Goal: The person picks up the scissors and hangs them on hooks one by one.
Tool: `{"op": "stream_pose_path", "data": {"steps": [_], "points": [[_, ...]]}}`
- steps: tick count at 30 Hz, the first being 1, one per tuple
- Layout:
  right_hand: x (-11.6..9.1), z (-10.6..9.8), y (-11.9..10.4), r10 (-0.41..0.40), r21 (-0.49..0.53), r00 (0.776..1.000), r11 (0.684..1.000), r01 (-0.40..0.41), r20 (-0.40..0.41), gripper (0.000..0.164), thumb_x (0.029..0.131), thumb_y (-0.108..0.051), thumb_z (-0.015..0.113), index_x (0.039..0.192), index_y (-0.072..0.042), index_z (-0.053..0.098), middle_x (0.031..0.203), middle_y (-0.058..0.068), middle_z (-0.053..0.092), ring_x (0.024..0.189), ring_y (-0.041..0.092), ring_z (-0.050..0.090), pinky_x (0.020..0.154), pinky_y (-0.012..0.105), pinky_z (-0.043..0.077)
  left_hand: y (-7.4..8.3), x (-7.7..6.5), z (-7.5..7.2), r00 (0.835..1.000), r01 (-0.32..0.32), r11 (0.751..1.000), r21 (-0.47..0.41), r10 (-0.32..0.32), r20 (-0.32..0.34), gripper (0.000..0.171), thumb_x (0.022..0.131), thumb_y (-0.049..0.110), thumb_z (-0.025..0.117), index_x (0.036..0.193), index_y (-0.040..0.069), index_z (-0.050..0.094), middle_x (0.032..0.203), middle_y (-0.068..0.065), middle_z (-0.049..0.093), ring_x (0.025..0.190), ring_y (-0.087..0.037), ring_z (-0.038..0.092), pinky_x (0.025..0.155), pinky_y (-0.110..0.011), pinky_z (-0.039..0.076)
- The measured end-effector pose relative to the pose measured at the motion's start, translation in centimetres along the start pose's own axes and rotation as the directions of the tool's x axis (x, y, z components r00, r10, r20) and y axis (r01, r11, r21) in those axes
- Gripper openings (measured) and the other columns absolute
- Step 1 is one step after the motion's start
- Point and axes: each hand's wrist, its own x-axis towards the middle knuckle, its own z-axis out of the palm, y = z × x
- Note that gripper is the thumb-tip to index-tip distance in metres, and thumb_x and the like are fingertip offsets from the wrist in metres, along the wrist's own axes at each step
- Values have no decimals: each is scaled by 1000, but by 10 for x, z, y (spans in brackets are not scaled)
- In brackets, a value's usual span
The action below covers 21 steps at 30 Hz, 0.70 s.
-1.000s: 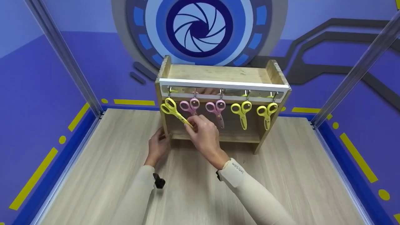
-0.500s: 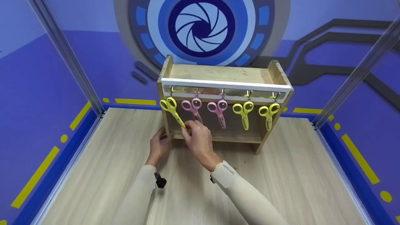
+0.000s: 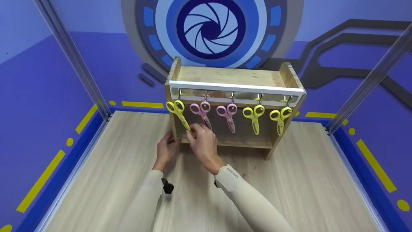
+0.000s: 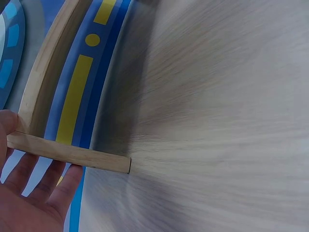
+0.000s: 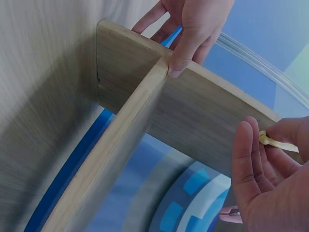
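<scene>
A small wooden rack [image 3: 228, 75] stands on the table, with a row of hooks along its white front rail [image 3: 238, 86]. My left hand [image 3: 166, 150] grips the lower left side panel [image 4: 67, 153], thumb on the inner side and fingers outside. At the leftmost hook hangs a pair of yellow scissors [image 3: 184, 122], slanting down to the right. My right hand [image 3: 203, 141] pinches its blade end [image 5: 270, 140] between thumb and fingers. Two pink scissors [image 3: 202, 113] [image 3: 229, 116] and two more yellow scissors [image 3: 254, 118] [image 3: 280, 120] hang on the other hooks.
Behind my right hand runs the rack's lower shelf [image 5: 113, 140]. The wood-grain table [image 3: 305, 180] spreads around the rack. Blue patterned walls [image 3: 35, 96] and metal corner posts [image 3: 74, 61] enclose it at the back and sides.
My right hand has moved slightly left and down with the yellow scissors' tip, so they hang steeper. My left hand keeps its hold on the panel. The head view has shifted slightly.
</scene>
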Motion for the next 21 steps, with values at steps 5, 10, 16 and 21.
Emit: {"op": "stream_pose_path", "data": {"steps": [5,10,16,21], "points": [[1,3,1,-2,-8,1000,1000,2,-18,7,89,-15,78,95,-10,77,89,3,74,76,17,72,65,39,60,1,0,0,1000,-4,1000,18,4,-5,45,99,24,69,142,13,61,139,-14,64,121,-33,65,102,-49,53],[0,4,1,5,-3,1000,1000,-5,-7,8,90,-16,78,96,-11,76,89,2,73,78,18,71,67,39,60,1,0,-1,1000,21,1000,11,-21,11,46,100,26,68,144,15,59,142,-13,62,125,-31,63,104,-49,52],[0,5,2,14,12,1000,1000,-14,1,9,91,-16,78,97,-10,76,91,3,73,79,17,71,67,38,60,2,-1,-1,1000,26,1000,0,-26,15,46,100,27,67,144,16,58,142,-13,62,125,-31,63,103,-50,52],[0,6,2,21,17,1000,1000,-21,4,9,91,-16,78,97,-10,76,91,3,73,80,17,71,67,38,60,1,-1,0,1000,24,1000,-9,-24,19,46,101,27,67,144,16,59,142,-13,62,126,-32,62,103,-50,52]]}}
